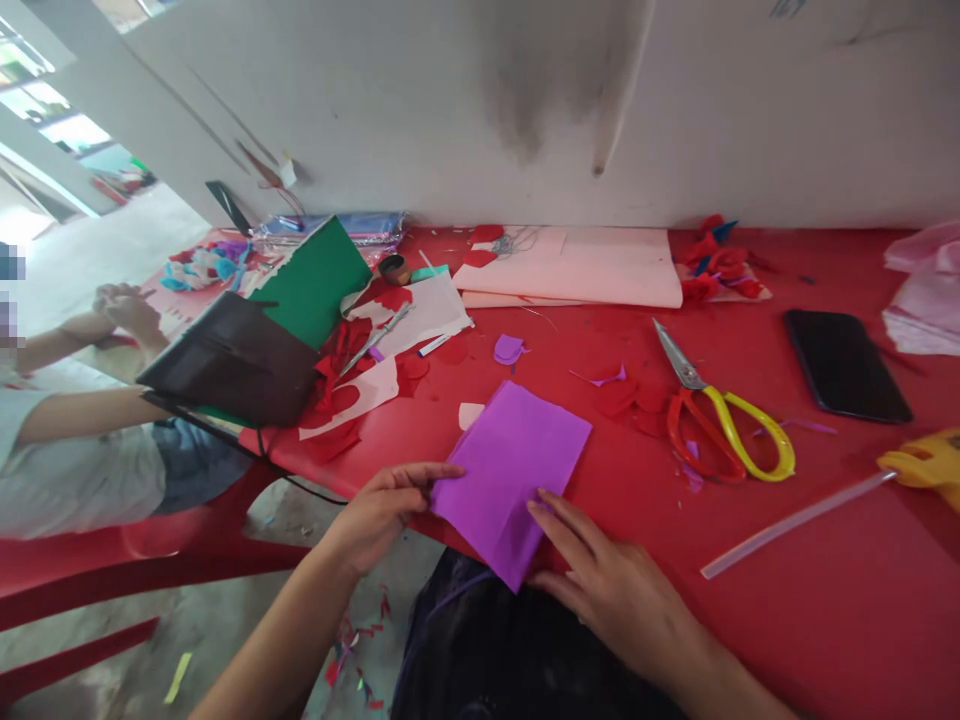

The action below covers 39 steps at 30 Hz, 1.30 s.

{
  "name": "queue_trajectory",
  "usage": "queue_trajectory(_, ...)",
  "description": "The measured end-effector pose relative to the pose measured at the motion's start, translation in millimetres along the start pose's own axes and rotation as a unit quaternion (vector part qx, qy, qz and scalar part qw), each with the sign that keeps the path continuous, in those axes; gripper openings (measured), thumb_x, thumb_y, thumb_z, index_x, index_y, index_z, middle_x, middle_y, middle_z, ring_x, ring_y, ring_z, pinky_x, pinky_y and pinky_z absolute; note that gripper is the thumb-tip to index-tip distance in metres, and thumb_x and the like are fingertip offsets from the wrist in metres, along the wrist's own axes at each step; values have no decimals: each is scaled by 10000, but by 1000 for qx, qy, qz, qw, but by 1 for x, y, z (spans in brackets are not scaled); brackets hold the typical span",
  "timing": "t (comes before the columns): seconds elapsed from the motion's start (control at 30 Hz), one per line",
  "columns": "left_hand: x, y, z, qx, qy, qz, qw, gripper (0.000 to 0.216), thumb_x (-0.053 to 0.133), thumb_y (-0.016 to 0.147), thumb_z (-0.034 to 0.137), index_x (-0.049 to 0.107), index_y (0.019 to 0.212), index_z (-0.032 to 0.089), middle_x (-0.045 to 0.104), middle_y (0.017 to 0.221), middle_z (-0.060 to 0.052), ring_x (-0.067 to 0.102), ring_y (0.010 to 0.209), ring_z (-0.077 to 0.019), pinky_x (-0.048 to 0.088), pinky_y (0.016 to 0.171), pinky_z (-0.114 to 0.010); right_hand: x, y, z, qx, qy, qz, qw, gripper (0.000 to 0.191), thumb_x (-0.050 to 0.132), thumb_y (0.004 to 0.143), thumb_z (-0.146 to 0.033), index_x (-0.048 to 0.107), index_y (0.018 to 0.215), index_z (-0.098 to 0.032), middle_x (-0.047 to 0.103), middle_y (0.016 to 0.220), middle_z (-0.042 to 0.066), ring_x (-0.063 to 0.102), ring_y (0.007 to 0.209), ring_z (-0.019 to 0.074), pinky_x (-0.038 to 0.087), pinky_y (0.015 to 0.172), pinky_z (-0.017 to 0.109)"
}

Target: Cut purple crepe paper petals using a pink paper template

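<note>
A folded purple sheet [517, 460] lies at the front edge of the red table, its near corner sticking out over the edge. My left hand [386, 510] pinches the sheet's left corner between thumb and fingers. On the lower right side, my right hand [600, 580] has its fingertips on top of the sheet and its thumb by the near edge. Just beyond the sheet is a small purple cut piece [510, 349]. Scissors [712, 410] with red and yellow handles rest to the right, blades partly apart. Whether the sheet is paper or felt I cannot tell.
A black phone [847, 365] and a yellow glue gun [926, 462] with a clear stick lie at right. Pale pink sheets [585, 265] are by the wall. Red scraps and a green-and-dark folder [315, 280] are at left, near a seated person [75, 430].
</note>
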<state>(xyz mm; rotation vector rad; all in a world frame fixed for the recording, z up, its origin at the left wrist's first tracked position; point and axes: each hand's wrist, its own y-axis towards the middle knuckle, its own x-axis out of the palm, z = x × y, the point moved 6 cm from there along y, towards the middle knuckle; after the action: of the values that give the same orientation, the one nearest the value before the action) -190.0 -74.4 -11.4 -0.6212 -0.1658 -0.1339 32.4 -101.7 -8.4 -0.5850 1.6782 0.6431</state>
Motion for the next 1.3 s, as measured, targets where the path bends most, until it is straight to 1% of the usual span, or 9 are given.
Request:
queue_trajectory(0.13, 0, -13, -11, 23, 32, 18, 999, 475, 676, 617, 103, 715, 1075, 225, 732, 1022, -42, 655, 868, -164, 493, 806, -258, 3, -11, -2, 10, 7, 18, 1000, 368, 507, 911, -260, 585, 1271, -257, 552, 1372, 110, 691, 934, 212, 540, 526, 228)
queue_trajectory(0.27, -14, -24, -19, 130, 233, 84, 960, 267, 644, 748, 153, 751, 970, 257, 747, 965, -49, 681, 875, -192, 529, 802, -307, 11, -15, -8, 4, -10, 47, 999, 476, 443, 826, -51, 608, 1248, -198, 615, 1291, 132, 712, 813, 210, 558, 543, 272)
queue_trajectory(0.43, -14, -34, -2, 410, 528, 154, 728, 398, 564, 816, 77, 712, 1061, 352, 704, 1061, -61, 628, 1015, -211, 504, 874, -375, 15, -19, -8, -28, -9, 45, 999, 610, 396, 711, 36, 612, 1238, -183, 604, 1310, 104, 718, 755, 235, 599, 592, 383)
queue_trajectory(0.57, 6, -16, -2, 449, 638, -13, 626, 508, 501, 855, 51, 591, 1240, 371, 606, 1307, -39, 461, 1299, -211, 383, 1055, -442, 17, -26, 2, -31, 45, 28, 998, 641, 392, 727, 42, 546, 1303, -193, 547, 1378, 74, 700, 928, 215, 605, 661, 338)
queue_trajectory(0.63, 13, -9, -4, 433, 639, -108, 627, 503, 470, 872, 61, 556, 1282, 339, 617, 1297, -32, 466, 1302, -188, 357, 1082, -433, 18, -29, 7, -30, 71, 19, 997, 644, 387, 737, 50, 531, 1313, -201, 545, 1382, 64, 685, 990, 209, 603, 689, 325)
queue_trajectory(0.73, 16, -5, 0, 408, 586, -135, 687, 424, 471, 885, 117, 590, 1253, 292, 651, 1246, -53, 509, 1266, -196, 376, 1063, -424, 14, -25, 15, 2, 157, 25, 987, 546, 384, 812, 18, 564, 1267, -225, 600, 1326, 48, 679, 1012, 191, 593, 734, 309)
queue_trajectory(0.97, 10, 20, 7, 231, 406, 74, 881, 201, 564, 867, 317, 704, 942, 195, 734, 912, -37, 664, 866, -189, 501, 806, -310, 11, 10, 47, 266, 427, 29, 864, 209, 467, 902, -283, 643, 811, -216, 722, 747, 13, 690, 686, 179, 531, 637, 276)
queue_trajectory(1.2, 14, 32, 10, 201, 393, 210, 873, 220, 563, 833, 364, 634, 869, 159, 652, 717, -6, 612, 696, -169, 450, 640, -264, 15, 19, 57, 347, 436, 52, 828, 453, 467, 878, -294, 395, 1306, -162, 665, 622, -26, 625, 551, 181, 441, 551, 268)
queue_trajectory(1.3, 14, 30, 7, 198, 392, 238, 866, 276, 565, 833, 369, 588, 1033, 181, 650, 724, -4, 626, 701, -178, 459, 653, -277, 11, 20, 54, 341, 404, 52, 847, 408, 445, 882, -286, 415, 1276, -186, 652, 605, -31, 604, 507, 176, 397, 496, 251)
